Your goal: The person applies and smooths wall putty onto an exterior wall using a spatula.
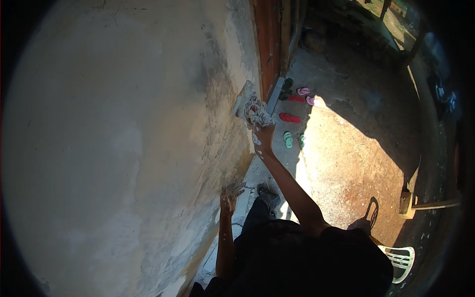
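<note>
My right hand (263, 136) is stretched out ahead, closed on a crumpled rag (256, 111) that looks wet and smeared with white. The rag lies at the wall's edge beside the door frame, and white smears mark the back of that hand and its wrist. The plastered wall (123, 123) fills the left side, pale with dark, rough stains near the rag. Lower down, my left hand (231, 196) is close to the wall with its fingers spread and whitish residue on them. Nothing shows in it; whether it touches the wall I cannot tell.
A reddish-brown wooden door (267, 44) stands beyond the rag. Several sandals lie on the concrete floor, among them a red one (290, 118) and a mint-green one (288, 139). A white plastic chair (403, 262) stands at lower right, near a wooden block (407, 205).
</note>
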A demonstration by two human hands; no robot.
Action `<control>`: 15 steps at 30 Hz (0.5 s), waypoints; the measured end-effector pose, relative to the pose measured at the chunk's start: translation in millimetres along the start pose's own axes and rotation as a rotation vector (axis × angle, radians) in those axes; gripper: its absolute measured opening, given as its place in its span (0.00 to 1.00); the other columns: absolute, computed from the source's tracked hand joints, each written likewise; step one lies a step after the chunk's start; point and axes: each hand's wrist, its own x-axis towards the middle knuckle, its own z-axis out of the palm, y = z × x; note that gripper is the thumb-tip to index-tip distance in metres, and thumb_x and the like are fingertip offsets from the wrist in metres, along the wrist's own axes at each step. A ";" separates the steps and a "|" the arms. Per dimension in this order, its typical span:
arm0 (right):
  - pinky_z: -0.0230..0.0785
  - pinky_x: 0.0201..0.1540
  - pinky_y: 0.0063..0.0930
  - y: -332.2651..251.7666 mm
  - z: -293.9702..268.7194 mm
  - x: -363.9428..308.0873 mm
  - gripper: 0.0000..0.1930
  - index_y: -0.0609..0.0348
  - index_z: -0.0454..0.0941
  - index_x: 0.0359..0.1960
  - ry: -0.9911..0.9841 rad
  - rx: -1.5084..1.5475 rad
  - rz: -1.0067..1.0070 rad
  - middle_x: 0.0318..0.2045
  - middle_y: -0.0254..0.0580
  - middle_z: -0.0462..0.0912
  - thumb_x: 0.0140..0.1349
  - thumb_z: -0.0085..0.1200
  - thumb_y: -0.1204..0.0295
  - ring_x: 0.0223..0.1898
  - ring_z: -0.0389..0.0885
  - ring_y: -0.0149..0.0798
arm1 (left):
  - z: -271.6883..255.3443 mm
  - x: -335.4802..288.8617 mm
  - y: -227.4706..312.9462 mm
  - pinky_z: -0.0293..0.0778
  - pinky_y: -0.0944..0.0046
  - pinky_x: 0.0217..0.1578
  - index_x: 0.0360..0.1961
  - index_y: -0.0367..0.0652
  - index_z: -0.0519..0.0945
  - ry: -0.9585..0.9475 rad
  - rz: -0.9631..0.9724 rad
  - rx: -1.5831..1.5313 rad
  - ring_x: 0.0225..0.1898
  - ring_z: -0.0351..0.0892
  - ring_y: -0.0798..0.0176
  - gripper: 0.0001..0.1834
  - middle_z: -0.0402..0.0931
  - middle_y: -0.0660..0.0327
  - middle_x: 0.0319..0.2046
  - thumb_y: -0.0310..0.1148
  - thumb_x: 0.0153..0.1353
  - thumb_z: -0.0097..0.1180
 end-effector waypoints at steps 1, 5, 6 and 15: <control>0.67 0.34 0.25 -23.2 15.5 10.5 0.12 0.72 0.71 0.36 0.043 -0.090 -0.113 0.33 0.47 0.77 0.47 0.46 0.85 0.35 0.76 0.35 | -5.4 9.2 -3.8 0.59 0.54 0.47 0.55 0.35 0.59 -0.031 0.013 -0.031 0.51 0.64 0.49 0.37 0.61 0.48 0.52 0.58 0.57 0.32; 0.66 0.32 0.27 -73.0 62.8 48.3 0.10 0.71 0.72 0.33 0.057 -0.308 -0.098 0.27 0.49 0.76 0.46 0.46 0.84 0.28 0.75 0.36 | 15.3 40.6 10.3 0.60 0.54 0.46 0.54 0.35 0.59 -0.005 0.077 -0.039 0.51 0.65 0.49 0.36 0.62 0.48 0.52 0.58 0.57 0.33; 0.65 0.30 0.29 -74.8 69.2 49.7 0.10 0.71 0.72 0.32 0.062 -0.300 -0.120 0.25 0.50 0.75 0.45 0.46 0.84 0.25 0.73 0.37 | 16.9 45.2 9.0 0.60 0.54 0.46 0.54 0.35 0.60 0.002 0.050 -0.056 0.50 0.65 0.49 0.36 0.63 0.48 0.51 0.57 0.57 0.33; 0.67 0.33 0.36 -56.0 94.8 59.5 0.14 0.73 0.71 0.33 -0.157 -0.353 -0.198 0.24 0.57 0.75 0.41 0.52 0.81 0.28 0.74 0.55 | 44.7 79.0 4.9 0.59 0.53 0.46 0.55 0.37 0.59 -0.003 0.092 -0.056 0.50 0.65 0.49 0.37 0.64 0.48 0.50 0.58 0.56 0.34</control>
